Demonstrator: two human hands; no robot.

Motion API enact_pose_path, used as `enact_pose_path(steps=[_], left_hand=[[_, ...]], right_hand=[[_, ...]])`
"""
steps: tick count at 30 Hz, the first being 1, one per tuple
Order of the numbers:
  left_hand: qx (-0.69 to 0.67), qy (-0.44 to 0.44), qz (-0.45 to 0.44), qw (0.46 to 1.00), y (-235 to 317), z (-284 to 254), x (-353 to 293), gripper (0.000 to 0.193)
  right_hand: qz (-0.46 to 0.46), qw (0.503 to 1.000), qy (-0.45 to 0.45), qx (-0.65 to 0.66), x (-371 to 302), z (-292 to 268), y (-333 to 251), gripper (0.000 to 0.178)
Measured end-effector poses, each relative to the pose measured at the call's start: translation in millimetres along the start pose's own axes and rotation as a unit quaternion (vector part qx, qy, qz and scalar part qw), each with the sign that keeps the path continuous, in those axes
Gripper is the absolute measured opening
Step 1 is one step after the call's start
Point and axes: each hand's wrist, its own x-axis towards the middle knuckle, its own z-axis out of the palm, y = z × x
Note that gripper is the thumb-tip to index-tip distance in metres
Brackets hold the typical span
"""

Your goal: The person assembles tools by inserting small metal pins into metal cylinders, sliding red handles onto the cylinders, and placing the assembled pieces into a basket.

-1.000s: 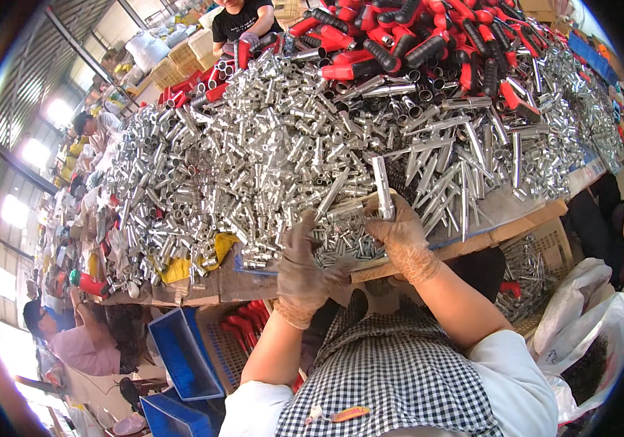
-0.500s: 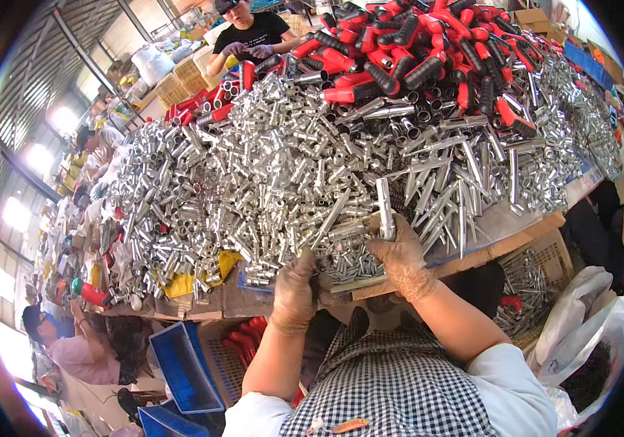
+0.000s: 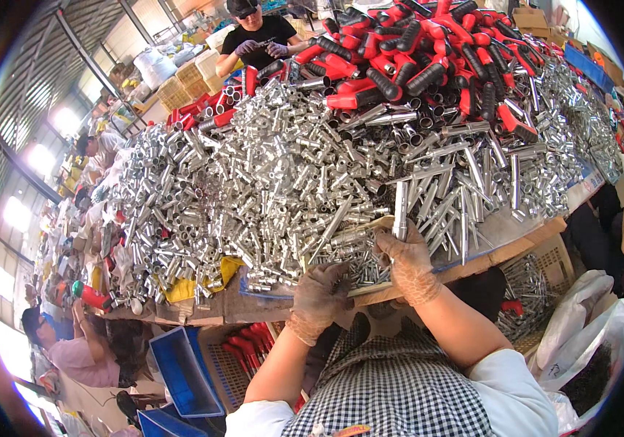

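Right hand: At 4 o'clock, in a thin brownish glove; closes thumb and fingers firmly around the lower end of a silver tube.
Silver tube: At 3 o'clock; stands nearly upright out of the grip, before loose metal parts.
Left hand: At 6 o'clock, gloved alike, near the table edge; curls its fingers; impossible to tell if gripping anything.
Metal heap: Spreads over the table from 9 o'clock through 12 to 2; mixes short fittings and longer tubes.
Red-and-black handles: Pile up at 1 o'clock, on the heap's far side.
Blue bin: At 7 o'clock, below the table; tilts, showing its inner walls.
Brown crate: At 7 o'clock, just beside the blue bin; holds red pieces.
Yellowish crate: Between 3 and 4 o'clock; holds slim metal pieces.
White sack: At 4 o'clock; gapes on dark contents, too unclear to name.
Change since half a second ago: Shows right hand and tube shifted slightly toward 3 o'clock, left hand brought nearer to the right.
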Motion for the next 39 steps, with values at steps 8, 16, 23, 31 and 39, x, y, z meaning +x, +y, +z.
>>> enact_pose_path(steps=[8, 16, 23, 31, 39], left_hand=[[-0.072, 0.135, 0.085, 0.985, 20.5, 12.0, 28.2, 0.067], [-0.207, 0.095, 0.063, 0.972, 18.0, 20.7, 34.5, 0.047], [-0.340, 0.040, 0.050, 0.938, 29.2, 4.7, 37.2, 0.042], [-0.277, 0.167, -0.075, 0.943, 8.9, 11.0, 21.9, 0.012], [-0.365, 0.221, -0.143, 0.893, 5.1, -18.3, 1.9, 0.017]], right_hand=[[0.020, 0.997, -0.069, 0.003, -0.8, -9.3, -3.3, 0.029], [0.048, 0.995, -0.085, -0.038, 1.4, -0.7, -13.6, 0.031], [0.145, 0.983, -0.077, -0.088, 4.4, -6.2, -18.4, 0.032], [0.131, 0.982, -0.109, -0.086, 1.3, -5.9, -20.1, 0.035], [0.105, 0.990, -0.025, -0.087, 11.0, -2.8, -6.5, 0.033]])
